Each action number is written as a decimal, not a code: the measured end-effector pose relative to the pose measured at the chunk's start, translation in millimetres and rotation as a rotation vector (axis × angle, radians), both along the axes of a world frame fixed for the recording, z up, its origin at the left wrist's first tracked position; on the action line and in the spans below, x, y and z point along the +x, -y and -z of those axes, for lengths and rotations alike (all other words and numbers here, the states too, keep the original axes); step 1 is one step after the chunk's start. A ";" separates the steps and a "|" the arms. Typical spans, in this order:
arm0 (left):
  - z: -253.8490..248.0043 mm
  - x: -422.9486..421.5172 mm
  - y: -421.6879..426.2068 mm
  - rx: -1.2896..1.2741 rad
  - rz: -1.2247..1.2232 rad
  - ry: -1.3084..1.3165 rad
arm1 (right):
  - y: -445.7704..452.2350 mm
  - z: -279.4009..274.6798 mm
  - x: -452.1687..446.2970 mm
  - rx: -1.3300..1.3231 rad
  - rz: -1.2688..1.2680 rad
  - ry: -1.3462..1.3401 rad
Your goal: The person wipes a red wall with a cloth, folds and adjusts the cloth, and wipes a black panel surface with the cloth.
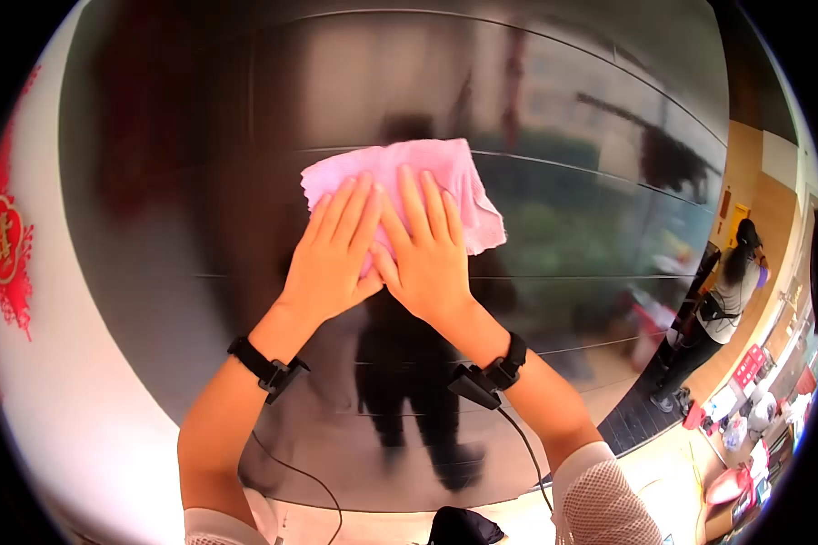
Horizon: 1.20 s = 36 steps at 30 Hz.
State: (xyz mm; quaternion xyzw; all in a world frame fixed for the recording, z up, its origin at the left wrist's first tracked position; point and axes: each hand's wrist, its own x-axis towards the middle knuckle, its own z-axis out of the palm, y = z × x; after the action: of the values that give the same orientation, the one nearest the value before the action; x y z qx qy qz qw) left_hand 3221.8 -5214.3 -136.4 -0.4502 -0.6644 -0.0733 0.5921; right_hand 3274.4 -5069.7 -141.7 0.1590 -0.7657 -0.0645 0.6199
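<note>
A pink cloth (477,213) lies spread against a dark, glossy panelled wall (563,272). My left hand (332,245) presses flat on the cloth's left part, fingers stretched upward. Beside it, my right hand (427,245) rests flat on the middle of the cloth with its fingers somewhat spread. The two hands touch near the thumbs, and neither grips the cloth. Both wrists wear black straps with small devices, and thin cables hang from them. The wall shows a blurred dark reflection of a standing figure.
At the right, another person (727,291) stands facing away. Bags and assorted items (754,418) lie on the floor at the lower right. A red paper decoration (4,241) is on the white wall at the left. Something black (463,527) shows at the bottom edge.
</note>
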 end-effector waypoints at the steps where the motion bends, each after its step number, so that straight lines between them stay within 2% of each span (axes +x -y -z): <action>1: 0.7 2.1 11.3 0.019 -0.030 0.008 | 9.7 -4.4 0.1 0.026 -0.027 0.001; 8: -30.9 -38.9 94.5 0.211 -0.223 -0.023 | 94.0 -68.3 -64.5 0.245 -0.205 -0.078; 12: -31.8 -48.1 128.4 0.232 -0.245 0.007 | 131.3 -72.0 -94.5 0.245 -0.194 -0.140; 16: -24.6 -52.0 109.4 0.268 -0.280 0.051 | 115.5 -72.0 -100.3 0.202 -0.378 -0.198; 19: -24.0 -43.5 59.6 0.370 -0.277 0.022 | 75.8 -80.0 -79.3 0.250 -0.299 -0.197; 21: -29.9 -32.1 26.8 0.351 -0.256 -0.006 | 42.7 -83.0 -60.7 0.235 -0.227 -0.200; 27: -51.8 31.1 -138.1 0.262 -0.102 -0.097 | -132.7 -90.6 14.2 0.175 -0.111 -0.170; 31: -44.3 69.9 -245.0 0.294 0.107 -0.045 | -235.4 -72.6 69.1 0.086 0.038 -0.128; 36: -38.3 107.7 -365.9 0.127 0.326 -0.022 | -353.4 -36.7 120.5 -0.058 0.258 -0.131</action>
State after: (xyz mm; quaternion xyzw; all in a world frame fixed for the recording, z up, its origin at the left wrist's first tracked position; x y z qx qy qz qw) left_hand 3329.6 -4848.4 -98.1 -0.5146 -0.5699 -0.2051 0.6069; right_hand 3394.9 -4716.3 -105.1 0.0367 -0.7394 -0.1318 0.6593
